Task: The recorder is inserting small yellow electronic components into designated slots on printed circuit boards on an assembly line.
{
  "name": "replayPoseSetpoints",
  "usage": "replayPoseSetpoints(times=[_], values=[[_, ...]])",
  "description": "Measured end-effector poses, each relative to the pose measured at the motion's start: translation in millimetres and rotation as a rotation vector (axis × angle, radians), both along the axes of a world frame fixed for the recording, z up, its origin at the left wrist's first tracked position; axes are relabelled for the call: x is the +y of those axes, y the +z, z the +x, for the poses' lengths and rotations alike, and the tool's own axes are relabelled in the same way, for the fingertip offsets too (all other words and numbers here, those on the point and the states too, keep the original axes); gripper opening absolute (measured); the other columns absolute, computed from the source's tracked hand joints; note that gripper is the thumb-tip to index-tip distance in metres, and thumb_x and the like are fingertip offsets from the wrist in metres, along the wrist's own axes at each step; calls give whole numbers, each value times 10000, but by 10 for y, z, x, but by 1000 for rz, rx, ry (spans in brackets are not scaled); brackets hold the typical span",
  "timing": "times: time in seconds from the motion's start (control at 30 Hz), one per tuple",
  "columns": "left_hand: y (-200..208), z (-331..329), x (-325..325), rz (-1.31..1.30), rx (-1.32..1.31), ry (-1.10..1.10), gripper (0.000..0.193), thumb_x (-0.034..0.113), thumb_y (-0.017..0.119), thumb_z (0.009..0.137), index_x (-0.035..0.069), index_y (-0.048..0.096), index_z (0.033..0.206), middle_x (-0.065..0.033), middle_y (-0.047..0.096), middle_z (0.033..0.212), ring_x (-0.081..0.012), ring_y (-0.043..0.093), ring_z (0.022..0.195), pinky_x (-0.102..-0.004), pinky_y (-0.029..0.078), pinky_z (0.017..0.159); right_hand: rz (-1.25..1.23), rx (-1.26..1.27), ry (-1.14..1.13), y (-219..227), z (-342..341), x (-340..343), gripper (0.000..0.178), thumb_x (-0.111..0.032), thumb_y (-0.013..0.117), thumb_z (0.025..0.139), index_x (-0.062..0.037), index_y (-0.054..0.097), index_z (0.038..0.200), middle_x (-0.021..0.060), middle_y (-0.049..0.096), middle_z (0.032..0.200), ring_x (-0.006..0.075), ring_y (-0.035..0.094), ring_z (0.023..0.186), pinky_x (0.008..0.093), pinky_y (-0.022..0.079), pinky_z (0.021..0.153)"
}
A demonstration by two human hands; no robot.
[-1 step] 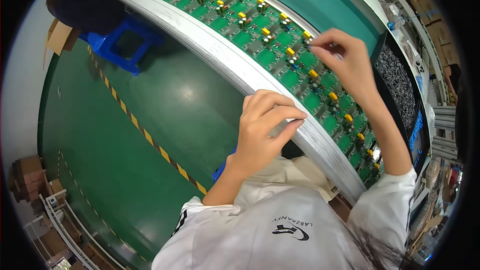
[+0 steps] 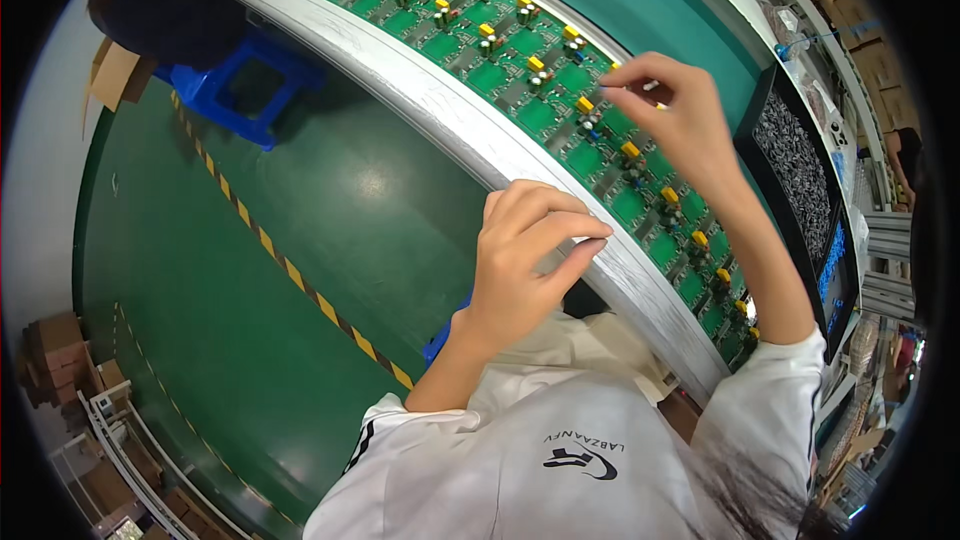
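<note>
My left hand (image 2: 525, 255) hovers at the pale metal rail (image 2: 470, 130), thumb and index fingertips drawn together in a pinch. Whatever sits between those tips, if anything, is too small to make out. Over the green circuit boards (image 2: 540, 118) my right hand (image 2: 672, 105) is closed in a pinch too, close to the yellow block components (image 2: 584, 103). A tiny bluish spot shows at its fingertips, but its kind cannot be told. The boards run in rows along the line, carrying yellow blocks and small upright cylindrical parts.
Right of my right forearm lies a black bin (image 2: 790, 155) of small dark parts, with blue parts (image 2: 832, 262) beside them. A blue stool (image 2: 235, 90) and a person in dark clothing (image 2: 175, 5) are at the upper left. Yellow-black tape (image 2: 290, 265) crosses the green floor.
My right hand has shifted slightly left and up over the boards, still pinched. The boards have slid very slightly rightward. My left hand has hardly moved.
</note>
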State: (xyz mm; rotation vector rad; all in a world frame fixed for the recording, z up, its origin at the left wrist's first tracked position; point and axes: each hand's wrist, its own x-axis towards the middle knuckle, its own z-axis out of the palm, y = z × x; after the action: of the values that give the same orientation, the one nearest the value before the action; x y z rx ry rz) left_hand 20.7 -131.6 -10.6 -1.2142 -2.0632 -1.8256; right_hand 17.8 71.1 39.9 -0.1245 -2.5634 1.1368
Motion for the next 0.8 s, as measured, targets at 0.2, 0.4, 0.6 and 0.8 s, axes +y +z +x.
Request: replayPoseSetpoints(times=[0.2,0.4,0.6,0.8], values=[[-115,-259,-182,15,-7,16,231,-36,753,629,69,688,824,-33,640,787,-213,566,766,-319,414,722,46,-111,-93,-176,-345,-293,138,-85,693,798,17,666,887,82,683,762,164,613,670,292,488,649],[-176,-376,-240,39,-35,23,234,-46,751,624,59,686,824,-44,642,787,-218,570,764,-317,418,696,151,-157,-87,-198,-385,-371,113,-55,684,814,25,655,888,15,616,715,59,482,631,227,412,585],[-212,-400,-261,64,-89,17,217,-3,759,642,91,689,825,-12,642,792,-204,570,772,-316,391,701,174,-218,-78,-113,-412,-368,121,-74,675,787,25,658,853,107,678,763,201,618,660,305,490,645],[-249,-405,-264,74,-106,27,213,16,765,648,108,694,826,4,639,792,-196,569,769,-315,378,699,152,-247,-73,-106,-404,-364,113,-62,665,777,28,657,845,118,676,760,211,629,673,309,501,660]])
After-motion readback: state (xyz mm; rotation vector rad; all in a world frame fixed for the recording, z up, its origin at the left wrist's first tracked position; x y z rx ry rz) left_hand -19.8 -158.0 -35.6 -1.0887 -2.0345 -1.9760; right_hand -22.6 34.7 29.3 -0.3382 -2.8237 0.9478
